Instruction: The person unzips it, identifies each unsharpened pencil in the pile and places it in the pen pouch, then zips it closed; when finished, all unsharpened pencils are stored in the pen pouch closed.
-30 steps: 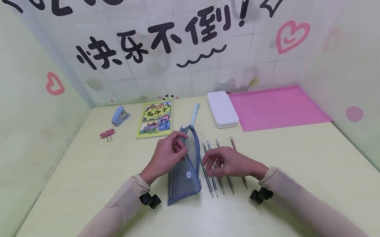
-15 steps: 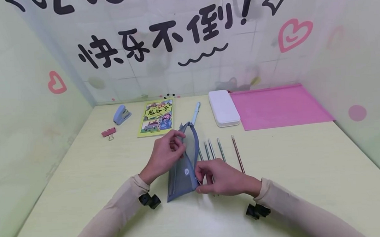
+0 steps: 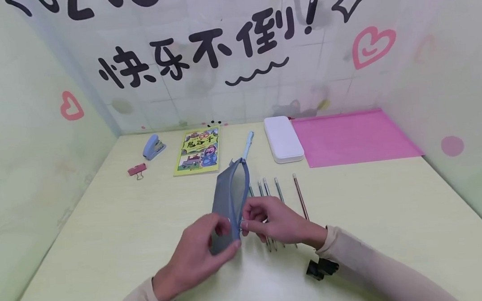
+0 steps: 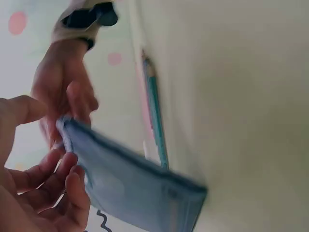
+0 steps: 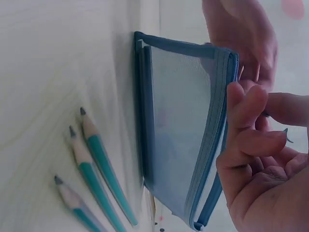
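While the pencil case (image 3: 229,200) stands on its long edge near the middle of the desk (image 3: 389,207), both hands now meet at its near end. The left hand (image 3: 201,255), which half a second ago pinched the far top corner, has come back toward the person and grips the near end, thumb on one side and curled fingers on the other. The right hand (image 3: 272,223) stays just beside it, its fingertips pinching the top edge at that same end, by the zipper. The case's far end now stands free, leaning slightly to the right, and its top looks slightly parted.

Just right of the case, the row of pencils (image 3: 281,196) lies on the desk, their near ends hidden under the right hand. Farther back lie a pen (image 3: 247,143), a booklet (image 3: 197,151), a white box (image 3: 283,138) and a pink folder (image 3: 353,136); a stapler (image 3: 153,146) and a pink clip (image 3: 137,170) sit at the left.
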Demonstrator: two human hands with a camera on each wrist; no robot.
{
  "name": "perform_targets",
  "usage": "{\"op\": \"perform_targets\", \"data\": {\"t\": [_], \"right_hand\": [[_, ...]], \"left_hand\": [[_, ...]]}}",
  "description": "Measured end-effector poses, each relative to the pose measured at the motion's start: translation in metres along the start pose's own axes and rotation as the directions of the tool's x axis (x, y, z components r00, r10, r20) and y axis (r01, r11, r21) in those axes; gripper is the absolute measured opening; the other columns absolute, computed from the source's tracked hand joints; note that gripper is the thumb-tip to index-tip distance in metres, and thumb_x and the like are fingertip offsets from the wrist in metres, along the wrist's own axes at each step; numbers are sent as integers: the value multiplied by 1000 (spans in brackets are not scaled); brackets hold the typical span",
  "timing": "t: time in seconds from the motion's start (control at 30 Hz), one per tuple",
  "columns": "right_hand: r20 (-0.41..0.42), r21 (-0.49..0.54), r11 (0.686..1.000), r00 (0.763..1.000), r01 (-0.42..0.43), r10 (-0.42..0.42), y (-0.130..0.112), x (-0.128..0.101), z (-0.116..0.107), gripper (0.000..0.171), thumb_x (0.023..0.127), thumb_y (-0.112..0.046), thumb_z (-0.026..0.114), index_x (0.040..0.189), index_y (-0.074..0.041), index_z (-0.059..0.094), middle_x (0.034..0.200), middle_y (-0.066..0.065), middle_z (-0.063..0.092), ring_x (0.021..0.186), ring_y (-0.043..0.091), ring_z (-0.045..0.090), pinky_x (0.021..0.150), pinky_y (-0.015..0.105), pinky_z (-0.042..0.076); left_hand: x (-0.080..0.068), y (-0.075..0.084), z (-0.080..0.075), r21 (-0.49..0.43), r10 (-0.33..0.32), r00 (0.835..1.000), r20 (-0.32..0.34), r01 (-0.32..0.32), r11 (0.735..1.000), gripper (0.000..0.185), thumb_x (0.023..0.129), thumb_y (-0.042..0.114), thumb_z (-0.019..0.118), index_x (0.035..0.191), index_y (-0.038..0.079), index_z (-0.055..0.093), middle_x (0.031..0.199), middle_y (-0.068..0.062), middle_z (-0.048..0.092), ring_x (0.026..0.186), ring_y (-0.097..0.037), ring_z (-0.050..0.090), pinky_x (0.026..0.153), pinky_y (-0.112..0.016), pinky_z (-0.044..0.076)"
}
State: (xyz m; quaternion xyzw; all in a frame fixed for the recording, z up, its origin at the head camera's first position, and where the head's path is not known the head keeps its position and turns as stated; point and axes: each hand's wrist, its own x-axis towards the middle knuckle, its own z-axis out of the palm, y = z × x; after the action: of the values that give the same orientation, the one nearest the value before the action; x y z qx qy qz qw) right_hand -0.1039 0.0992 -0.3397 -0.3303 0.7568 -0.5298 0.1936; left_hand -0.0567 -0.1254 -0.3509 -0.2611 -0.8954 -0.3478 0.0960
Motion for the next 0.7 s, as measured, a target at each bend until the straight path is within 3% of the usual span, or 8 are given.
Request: {"op": "perform_targets", "data": {"t": [0.07, 0.2, 0.33, 0.4, 0.5, 0.6, 0.7], "right_hand": [[2, 14, 1000, 1000, 1, -1, -2, 1, 3, 8, 98, -7, 60, 91, -4, 57, 87, 22, 73, 49, 19, 56, 49, 28, 51], [9, 31, 999, 1000, 17, -17, -4, 4, 8, 7, 98, -6, 59, 91, -4, 58, 88, 20, 73, 50, 11, 55, 49, 35, 52], [16, 30, 999, 999, 42, -43, -5, 8, 11, 7, 98, -6, 58, 91, -4, 58, 87, 20, 73, 50, 8, 55, 48, 31, 52], [9, -8, 998, 998, 63, -63, -5, 11, 12, 7, 98, -6, 58, 91, -4, 59, 85, 18, 73, 52, 8, 56, 49, 28, 52], [-22, -152, 984, 995, 96, -100, -4, 16, 13, 9, 97, -9, 61, 89, -8, 60, 81, 8, 71, 60, 5, 58, 56, 24, 52], [-56, -296, 951, 993, 86, -107, -2, 21, 11, 10, 96, -11, 64, 86, -12, 61, 78, -2, 69, 67, 2, 59, 60, 20, 49], [-91, -345, 938, 993, 40, -76, -1, 28, 4, 10, 95, -11, 66, 86, -13, 62, 77, -3, 69, 67, 2, 59, 61, 20, 48]], "left_hand": [[-13, 3, 4, 153, 110, 992, -56, -101, 983, 36, 77, 31, 84, 101, 18, 62, 90, 10, 61, 80, -1, 54, 67, -16, 52], [-23, 4, 9, 341, 293, 946, -136, -233, 911, 35, 75, 24, 83, 102, 12, 63, 92, 5, 60, 82, -6, 57, 69, -19, 55], [-23, 5, 8, 417, 382, 910, -165, -286, 863, 13, 88, 18, 64, 97, 8, 66, 89, 1, 64, 79, -10, 62, 67, -23, 57], [-23, 6, 7, 443, 412, 894, -174, -302, 844, 18, 94, 19, 53, 94, 8, 68, 87, 0, 66, 76, -11, 63, 65, -25, 57], [-23, 6, 4, 466, 448, 873, -193, -321, 825, 27, 96, 17, 46, 88, 7, 70, 82, 0, 69, 72, -12, 65, 63, -25, 56], [-23, 5, -1, 458, 438, 878, -192, -314, 831, 22, 92, 13, 52, 85, 9, 72, 80, 3, 70, 69, -10, 65, 62, -25, 57], [-24, 5, -8, 449, 393, 901, -184, -279, 849, 5, 82, 10, 68, 82, 12, 73, 78, 5, 69, 69, -6, 65, 62, -23, 57]]}}
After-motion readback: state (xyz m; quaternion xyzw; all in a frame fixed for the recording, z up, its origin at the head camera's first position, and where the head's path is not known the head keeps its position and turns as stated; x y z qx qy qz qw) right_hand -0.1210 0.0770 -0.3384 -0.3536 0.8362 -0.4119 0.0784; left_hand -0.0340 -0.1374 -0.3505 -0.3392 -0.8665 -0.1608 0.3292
